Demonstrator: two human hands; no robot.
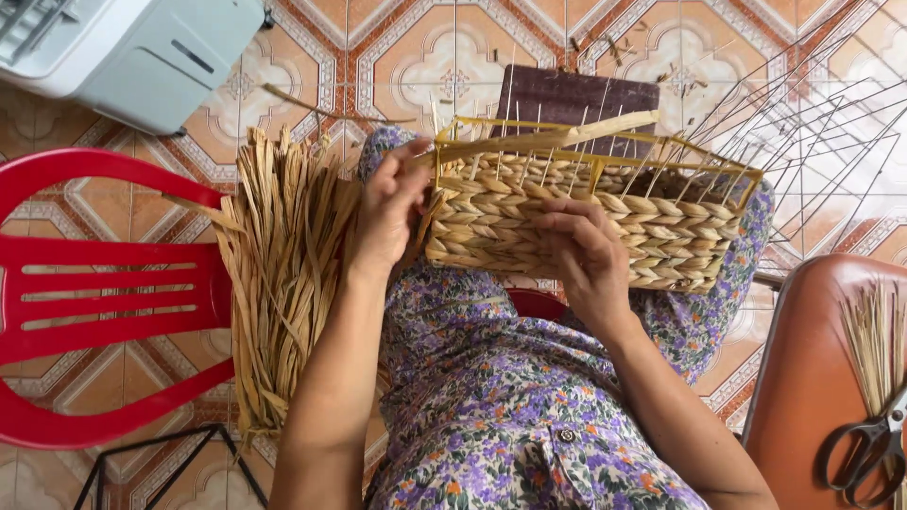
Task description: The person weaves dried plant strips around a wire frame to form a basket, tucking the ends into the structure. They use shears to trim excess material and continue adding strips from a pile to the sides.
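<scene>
Basket (586, 222), half woven from pale dried straw on a yellow wire frame, lay on its side across the person's lap, with bare wire uprights fanning out from its far side. Left hand (389, 212) pinched a straw strand at the basket's left end, fingers closed around it near the rim. Right hand (584, 260) pressed against the basket's near woven wall, fingers curled on the braid; whether it gripped a strand could not be told. A bundle of loose straw (283, 274) lay just left of the basket, draped over a red plastic chair (104, 293). Right of the basket stood a brown seat (803, 378) carrying black scissors (869, 453) and thin straw stalks (874, 340). Beyond the basket sat a dark board (567, 99) on the tiled floor (444, 66).
</scene>
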